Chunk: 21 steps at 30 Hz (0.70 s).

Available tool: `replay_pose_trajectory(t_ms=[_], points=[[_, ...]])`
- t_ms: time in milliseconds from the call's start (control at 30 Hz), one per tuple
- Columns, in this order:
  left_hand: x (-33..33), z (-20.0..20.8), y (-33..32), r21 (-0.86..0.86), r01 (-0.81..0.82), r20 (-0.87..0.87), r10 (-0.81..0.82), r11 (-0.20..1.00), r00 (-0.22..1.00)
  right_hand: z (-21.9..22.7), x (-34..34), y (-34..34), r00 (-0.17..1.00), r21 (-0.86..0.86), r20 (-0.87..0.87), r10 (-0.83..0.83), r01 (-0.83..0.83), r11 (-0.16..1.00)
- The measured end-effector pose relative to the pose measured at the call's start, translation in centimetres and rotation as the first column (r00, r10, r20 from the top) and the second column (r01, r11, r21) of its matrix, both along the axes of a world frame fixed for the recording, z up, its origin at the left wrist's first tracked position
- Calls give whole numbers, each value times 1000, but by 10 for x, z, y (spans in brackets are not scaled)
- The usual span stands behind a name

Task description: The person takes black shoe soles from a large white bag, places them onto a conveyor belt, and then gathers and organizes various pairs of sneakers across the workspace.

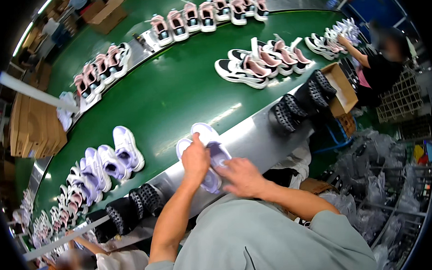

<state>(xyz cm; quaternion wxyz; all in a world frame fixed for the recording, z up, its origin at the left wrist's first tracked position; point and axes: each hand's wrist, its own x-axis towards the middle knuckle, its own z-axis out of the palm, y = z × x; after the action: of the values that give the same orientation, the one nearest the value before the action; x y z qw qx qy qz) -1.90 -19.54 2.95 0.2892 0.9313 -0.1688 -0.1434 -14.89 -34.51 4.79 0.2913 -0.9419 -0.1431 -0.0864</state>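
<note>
A pair of white and lavender sneakers (205, 131) lies in front of me at the metal edge of the green belt, toes pointing away. My left hand (196, 160) is closed over the pair, its fingers on the upper between the two shoes. At the collar of the right-hand shoe, my right hand (244, 176) has its fingers apart, the fingertips touching or just over the opening. What those fingertips do inside the collar is partly hidden.
Lavender sneakers (125, 148) line the belt on the left. Black-white-pink sneakers (244, 71) stand at right, more (191, 18) on the far rail. Black dotted rolls (292, 107) sit along the metal ledge (250, 138). Co-workers (386, 55) work at both ends.
</note>
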Motion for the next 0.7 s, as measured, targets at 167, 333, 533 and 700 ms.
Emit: replay_pose_trajectory(t_ms=[167, 333, 533, 700], points=[[8, -5, -5, 38, 113, 42, -114, 993, 993, 9, -27, -159, 591, -111, 58, -805, 805, 583], [7, 5, -34, 141, 163, 82, -176, 976, 981, -22, -19, -251, 512, -548, -33, -858, 709, 444], [27, -10, -14, 49, 137, -95, -131, 989, 987, 20, -15, -237, 665, -521, 97, -740, 668, 532], [37, -20, -23, -21, 130, -166, -131, 991, 977, 74, -12, -130, 746, 67, -524, -410, 516, 854]])
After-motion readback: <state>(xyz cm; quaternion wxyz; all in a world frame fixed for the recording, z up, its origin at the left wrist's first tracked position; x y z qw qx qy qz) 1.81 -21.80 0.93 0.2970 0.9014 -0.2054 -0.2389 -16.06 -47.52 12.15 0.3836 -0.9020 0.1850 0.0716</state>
